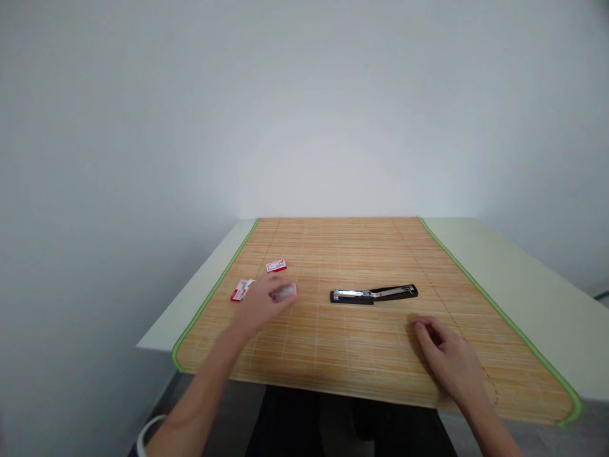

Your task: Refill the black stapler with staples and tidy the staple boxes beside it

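A black stapler (373, 294) lies swung open flat in the middle of a bamboo mat (361, 343). My left hand (264, 305) hovers over the mat's left side, blurred by motion, its fingers around a small pale box-like thing (285, 292). Two small red-and-white boxes lie close by: one (276, 266) just beyond the hand, the other (242, 290) partly behind it to the left. My right hand (447, 358) rests on the mat near the front, to the right of the stapler and apart from it, fingers loosely curled and holding nothing.
The mat has a green border (214, 289) and covers most of a pale table (523, 279) that stands against a white wall. The table's front edge runs just beyond my forearms; dark floor shows below.
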Demonstrator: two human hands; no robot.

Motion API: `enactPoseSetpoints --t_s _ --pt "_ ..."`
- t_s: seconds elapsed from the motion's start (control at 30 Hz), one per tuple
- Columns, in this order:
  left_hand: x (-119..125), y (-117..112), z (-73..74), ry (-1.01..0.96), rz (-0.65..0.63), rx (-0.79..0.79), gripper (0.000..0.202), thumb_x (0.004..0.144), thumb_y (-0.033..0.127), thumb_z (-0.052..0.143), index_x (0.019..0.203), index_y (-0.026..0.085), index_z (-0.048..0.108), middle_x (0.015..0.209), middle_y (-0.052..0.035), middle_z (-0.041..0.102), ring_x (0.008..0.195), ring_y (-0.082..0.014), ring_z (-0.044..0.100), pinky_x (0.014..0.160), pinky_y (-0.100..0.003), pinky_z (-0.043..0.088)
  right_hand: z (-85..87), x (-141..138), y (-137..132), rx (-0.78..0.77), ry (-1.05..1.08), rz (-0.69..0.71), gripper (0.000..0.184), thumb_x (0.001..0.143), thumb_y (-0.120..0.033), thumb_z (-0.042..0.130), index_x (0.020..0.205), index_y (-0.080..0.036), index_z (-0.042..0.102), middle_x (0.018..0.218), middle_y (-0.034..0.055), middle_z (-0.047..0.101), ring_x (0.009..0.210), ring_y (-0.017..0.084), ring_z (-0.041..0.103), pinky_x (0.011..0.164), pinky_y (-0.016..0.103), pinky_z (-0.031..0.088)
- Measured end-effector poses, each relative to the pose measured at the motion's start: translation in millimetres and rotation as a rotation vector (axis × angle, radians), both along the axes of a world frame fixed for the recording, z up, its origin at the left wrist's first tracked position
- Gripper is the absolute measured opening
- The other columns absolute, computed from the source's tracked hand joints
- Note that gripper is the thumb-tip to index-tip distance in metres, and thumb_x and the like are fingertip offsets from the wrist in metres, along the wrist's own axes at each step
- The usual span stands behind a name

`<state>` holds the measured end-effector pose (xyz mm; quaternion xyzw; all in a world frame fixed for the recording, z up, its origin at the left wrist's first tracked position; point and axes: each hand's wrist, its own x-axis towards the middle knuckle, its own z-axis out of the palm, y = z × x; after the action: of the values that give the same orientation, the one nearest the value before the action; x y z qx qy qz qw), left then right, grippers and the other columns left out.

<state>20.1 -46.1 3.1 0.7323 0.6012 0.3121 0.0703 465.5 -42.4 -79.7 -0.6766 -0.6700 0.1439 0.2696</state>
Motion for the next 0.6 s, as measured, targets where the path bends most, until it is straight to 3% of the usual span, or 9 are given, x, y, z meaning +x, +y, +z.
enactPoseSetpoints --t_s 0.1,0.2,0.33,0.47,0.6 --pt "79 -22 -23.2 -0.037 -0.181 -0.127 0.030 0.086 0.045 0.075 0.112 0.030 0.076 0.112 -0.0032 0.070 0.106 -0.0235 0.063 0.093 -0.036 0.050 0.6 0 -1 0.010 0.006 0.008 0.040 0.098 -0.059 0.045 0.106 -0.031 0.072 0.090 0.0012 0.076 0.076 0.026 0.069 0.068 0.036 0.048" --pt "116 -32 -38.1 -0.067 -0.220 -0.161 0.037 0.085 0.043 0.078 0.119 0.030 0.073 0.117 -0.0035 0.069 0.112 -0.0250 0.061 0.099 -0.039 0.048 1.1 1 -2 0.030 0.007 0.016 0.039 0.098 -0.057 0.045 0.108 -0.031 0.073 0.092 0.0019 0.076 0.076 0.026 0.069 0.069 0.037 0.049" --pt "100 -36 -38.1 -0.076 -0.162 -0.157 0.052 0.079 0.045 0.083 0.127 0.030 0.068 0.124 -0.0048 0.065 0.118 -0.0271 0.057 0.104 -0.041 0.045 6.3 -3 -3 0.115 -0.021 0.139 0.036 0.101 -0.052 0.046 0.108 -0.029 0.074 0.100 0.0055 0.076 0.087 0.028 0.069 0.076 0.042 0.053" --pt "72 -38 -35.3 -0.074 -0.154 -0.238 0.041 0.080 0.048 0.081 0.116 0.031 0.073 0.115 -0.0041 0.065 0.110 -0.0261 0.059 0.097 -0.039 0.047 20.6 -20 -8 0.230 -0.095 0.565 0.032 0.103 -0.039 0.049 0.126 -0.033 0.071 0.126 0.0075 0.069 0.120 0.030 0.061 0.100 0.049 0.051" --pt "80 -36 -40.0 -0.097 -0.216 -0.263 0.038 0.079 0.050 0.082 0.112 0.033 0.074 0.111 -0.0021 0.065 0.107 -0.0248 0.059 0.096 -0.038 0.046 35.8 -36 -12 0.191 -0.211 0.902 0.044 0.103 -0.036 0.054 0.146 -0.042 0.054 0.157 0.0017 0.048 0.146 0.032 0.041 0.119 0.060 0.034"
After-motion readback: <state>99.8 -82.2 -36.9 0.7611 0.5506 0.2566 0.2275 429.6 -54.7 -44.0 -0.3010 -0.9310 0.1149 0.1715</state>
